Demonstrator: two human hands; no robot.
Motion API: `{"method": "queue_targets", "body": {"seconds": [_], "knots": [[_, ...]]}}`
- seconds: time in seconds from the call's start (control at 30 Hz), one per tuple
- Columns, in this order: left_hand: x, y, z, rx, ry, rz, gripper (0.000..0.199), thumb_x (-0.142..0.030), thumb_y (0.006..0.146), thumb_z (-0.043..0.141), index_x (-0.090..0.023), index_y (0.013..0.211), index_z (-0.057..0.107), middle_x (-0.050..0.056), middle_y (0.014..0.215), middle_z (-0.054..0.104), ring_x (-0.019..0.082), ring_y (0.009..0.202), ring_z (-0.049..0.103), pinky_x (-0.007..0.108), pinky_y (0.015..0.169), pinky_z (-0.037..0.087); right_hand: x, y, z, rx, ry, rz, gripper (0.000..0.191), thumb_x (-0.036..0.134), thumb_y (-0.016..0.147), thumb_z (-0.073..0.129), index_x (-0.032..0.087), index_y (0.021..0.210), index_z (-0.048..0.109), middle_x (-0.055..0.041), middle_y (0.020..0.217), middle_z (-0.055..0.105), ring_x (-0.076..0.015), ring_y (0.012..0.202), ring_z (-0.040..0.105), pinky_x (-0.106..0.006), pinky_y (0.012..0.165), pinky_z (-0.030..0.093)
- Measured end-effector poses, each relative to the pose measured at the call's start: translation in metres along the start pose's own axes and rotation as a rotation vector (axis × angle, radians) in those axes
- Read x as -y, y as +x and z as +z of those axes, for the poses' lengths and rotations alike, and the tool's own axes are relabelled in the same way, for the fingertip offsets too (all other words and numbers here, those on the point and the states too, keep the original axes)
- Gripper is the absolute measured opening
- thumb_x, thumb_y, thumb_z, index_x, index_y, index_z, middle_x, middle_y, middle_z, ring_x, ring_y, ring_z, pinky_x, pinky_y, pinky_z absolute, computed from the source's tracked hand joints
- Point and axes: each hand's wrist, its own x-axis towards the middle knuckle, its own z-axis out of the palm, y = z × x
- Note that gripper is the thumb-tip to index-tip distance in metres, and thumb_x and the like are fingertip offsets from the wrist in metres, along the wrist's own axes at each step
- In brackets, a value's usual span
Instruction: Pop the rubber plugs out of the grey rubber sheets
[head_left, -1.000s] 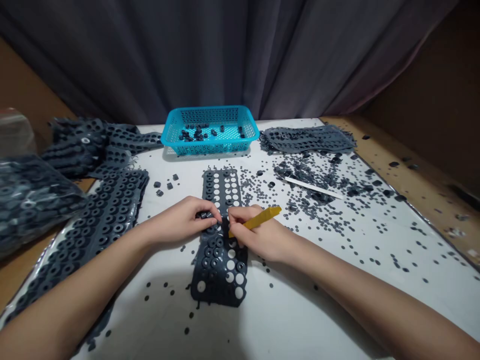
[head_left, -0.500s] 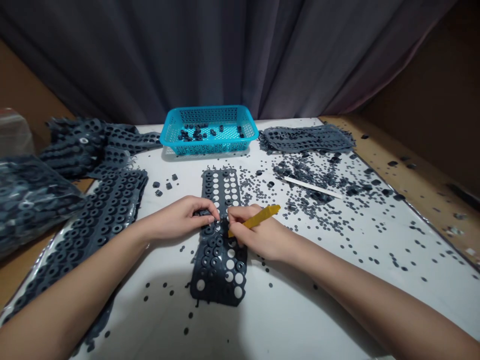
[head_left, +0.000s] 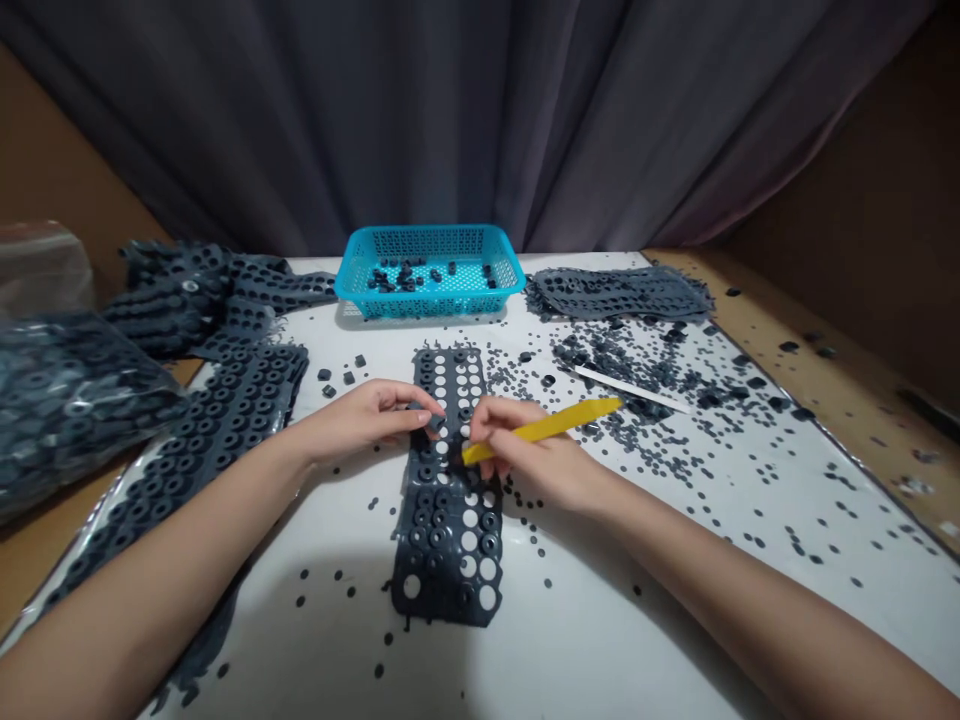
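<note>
A black rubber sheet (head_left: 448,590) with rows of rings and round holes lies lengthwise on the white tabletop. My left hand (head_left: 367,420) is over its left edge, thumb and fingers pinching a small black rubber piece (head_left: 434,422). Over the sheet's right side, my right hand (head_left: 536,450) grips a yellow stick-like tool (head_left: 555,424), whose lower end points down at the sheet's middle. What lies right under the tool's end is too dark to make out.
Behind stands a blue basket (head_left: 431,305) with small black pieces. Ring sheets (head_left: 217,420) and a clear bag (head_left: 75,400) of parts lie left. At the right are a flat sheet (head_left: 622,292), a white stick (head_left: 634,389) and scattered black discs.
My left hand has come up slightly from the sheet, and a small black piece now shows between its fingers. The yellow tool has tilted flatter, its upper end further right. The whole view has shifted a little.
</note>
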Motion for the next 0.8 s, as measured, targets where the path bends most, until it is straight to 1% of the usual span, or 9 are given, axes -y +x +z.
{"method": "queue_targets", "body": {"seconds": [0.1,0.2,0.27,0.33,0.43,0.5,0.6,0.7,0.8], "knots": [[-0.001,-0.001,0.0,0.007,-0.051,0.003,0.027,-0.035,0.078,0.064,-0.015,0.095,0.063,0.002,0.076,0.063,0.005,0.049,0.034,0.022,0.049,0.024,0.001,0.001,-0.006,-0.162,0.086,-0.12,0.008,0.017,0.081,0.045,0.018,0.083,0.052,0.0009,0.064,0.059,-0.0128,0.061,0.057,-0.025,0.057,0.043],[-0.001,-0.001,0.001,0.007,-0.109,0.006,0.032,-0.037,0.075,0.066,-0.014,0.096,0.062,0.003,0.076,0.062,0.005,0.049,0.032,0.022,0.049,0.019,0.005,0.0,-0.006,-0.305,0.051,-0.254,0.011,0.022,0.086,0.048,0.019,0.093,0.056,-0.0035,0.084,0.066,-0.0156,0.078,0.062,-0.03,0.07,0.047],[0.0,-0.001,0.002,0.02,-0.156,0.011,0.034,-0.039,0.074,0.066,-0.014,0.097,0.062,0.003,0.075,0.062,0.005,0.049,0.029,0.023,0.049,0.018,0.008,-0.003,-0.003,-0.34,-0.037,-0.307,0.016,0.026,0.09,0.048,0.02,0.102,0.057,-0.0056,0.1,0.067,-0.0169,0.091,0.063,-0.032,0.08,0.047],[0.0,-0.002,0.004,0.039,-0.197,0.017,0.035,-0.04,0.074,0.066,-0.014,0.098,0.062,0.003,0.076,0.061,0.005,0.049,0.028,0.023,0.049,0.017,0.01,-0.005,0.002,-0.308,-0.124,-0.348,0.018,0.027,0.093,0.044,0.022,0.103,0.059,-0.0055,0.105,0.067,-0.0169,0.095,0.063,-0.034,0.084,0.046],[0.0,-0.004,0.008,0.075,-0.229,0.037,0.037,-0.04,0.074,0.067,-0.015,0.101,0.063,0.002,0.075,0.058,0.005,0.05,0.027,0.023,0.049,0.017,0.01,-0.007,0.009,-0.282,-0.233,-0.391,0.009,0.029,0.089,0.053,0.022,0.088,0.058,-0.0047,0.095,0.069,-0.0178,0.089,0.064,-0.034,0.08,0.047],[-0.001,-0.006,0.012,0.079,-0.219,0.057,0.037,-0.04,0.074,0.068,-0.014,0.101,0.063,-0.002,0.066,0.052,0.006,0.051,0.027,0.023,0.05,0.018,0.01,-0.007,0.013,-0.304,-0.302,-0.428,0.012,0.03,0.081,0.063,0.022,0.079,0.054,-0.0042,0.089,0.069,-0.0188,0.084,0.063,-0.034,0.077,0.047],[-0.003,-0.006,0.018,0.055,-0.155,0.057,0.036,-0.043,0.076,0.065,-0.013,0.096,0.064,-0.006,0.056,0.04,0.007,0.05,0.026,0.023,0.05,0.019,0.011,-0.006,0.013,-0.32,-0.353,-0.503,0.015,0.024,0.08,0.061,0.022,0.072,0.048,-0.0034,0.084,0.069,-0.0178,0.081,0.063,-0.032,0.075,0.047],[-0.008,-0.003,0.021,-0.01,-0.009,0.07,0.037,-0.046,0.08,0.059,-0.014,0.097,0.064,-0.001,0.064,0.052,0.007,0.051,0.03,0.023,0.05,0.024,0.008,0.001,-0.001,-0.306,-0.317,-0.479,0.014,0.02,0.08,0.056,0.022,0.072,0.045,-0.0023,0.081,0.068,-0.0157,0.076,0.064,-0.028,0.072,0.046],[-0.01,0.003,0.013,-0.214,0.187,0.108,0.036,-0.046,0.081,0.055,-0.015,0.096,0.064,0.006,0.083,0.063,0.01,0.056,0.042,0.023,0.051,0.03,-0.005,0.012,-0.029,-0.36,-0.353,-0.387,0.011,0.019,0.077,0.056,0.021,0.075,0.045,-0.0017,0.079,0.066,-0.015,0.073,0.063,-0.026,0.071,0.045]]}}
